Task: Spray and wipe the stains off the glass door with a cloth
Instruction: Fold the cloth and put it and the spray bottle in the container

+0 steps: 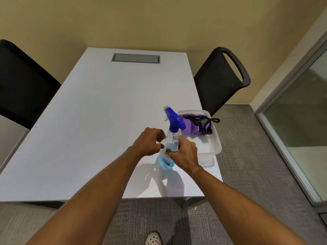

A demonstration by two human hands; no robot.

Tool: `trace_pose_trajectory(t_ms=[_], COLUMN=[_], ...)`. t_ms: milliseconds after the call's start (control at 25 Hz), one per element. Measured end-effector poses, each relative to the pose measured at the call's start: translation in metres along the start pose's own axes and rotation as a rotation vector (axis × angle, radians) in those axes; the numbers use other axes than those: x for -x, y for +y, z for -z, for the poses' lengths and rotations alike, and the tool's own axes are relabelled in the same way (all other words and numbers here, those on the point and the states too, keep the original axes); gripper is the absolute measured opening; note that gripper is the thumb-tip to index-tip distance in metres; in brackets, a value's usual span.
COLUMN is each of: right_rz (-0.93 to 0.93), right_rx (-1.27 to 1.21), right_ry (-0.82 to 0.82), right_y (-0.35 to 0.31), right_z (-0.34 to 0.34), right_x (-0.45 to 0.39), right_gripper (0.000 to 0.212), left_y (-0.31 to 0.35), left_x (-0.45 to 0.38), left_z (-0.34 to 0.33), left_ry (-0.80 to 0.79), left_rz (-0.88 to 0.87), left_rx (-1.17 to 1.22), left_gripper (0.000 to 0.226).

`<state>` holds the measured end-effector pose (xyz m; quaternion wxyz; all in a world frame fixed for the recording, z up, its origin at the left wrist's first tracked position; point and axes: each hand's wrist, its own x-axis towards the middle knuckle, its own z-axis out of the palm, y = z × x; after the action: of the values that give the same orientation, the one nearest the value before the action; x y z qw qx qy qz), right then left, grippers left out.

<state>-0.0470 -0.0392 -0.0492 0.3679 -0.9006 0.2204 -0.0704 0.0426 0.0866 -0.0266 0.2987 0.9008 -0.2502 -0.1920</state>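
A clear spray bottle with a blue trigger head and blue liquid stands on the white table near its right front corner. My right hand grips the bottle's body from the right. My left hand hovers just left of the bottle with fingers curled, its fingertips close to the bottle; contact is unclear. A purple cloth lies in a clear plastic tub right behind the bottle. The glass door stands at the far right.
A black strap or cord lies over the cloth in the tub. Black chairs stand at the left and right of the table. A grey cable hatch sits at the table's far end. Grey carpet covers the floor.
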Motion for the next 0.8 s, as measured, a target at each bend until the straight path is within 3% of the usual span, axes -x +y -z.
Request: trace_pose_trajectory(t_ms=[440,800], right_rz=[0.155,0.275], right_rx=[-0.243,-0.228], right_ry=[-0.314,-0.323], right_y=[-0.011,0.037], right_z=[0.118,0.190], right_x=[-0.035,-0.086], right_gripper=[0.046,0.041], left_y=[0.062,0.123], left_x=[-0.010,-0.045], left_z=[0.040,0.000], left_ry=[-0.045,0.136], left_rz=[-0.169,-0.172], left_rx=[-0.013,0.058], left_gripper=[0.055,0.044])
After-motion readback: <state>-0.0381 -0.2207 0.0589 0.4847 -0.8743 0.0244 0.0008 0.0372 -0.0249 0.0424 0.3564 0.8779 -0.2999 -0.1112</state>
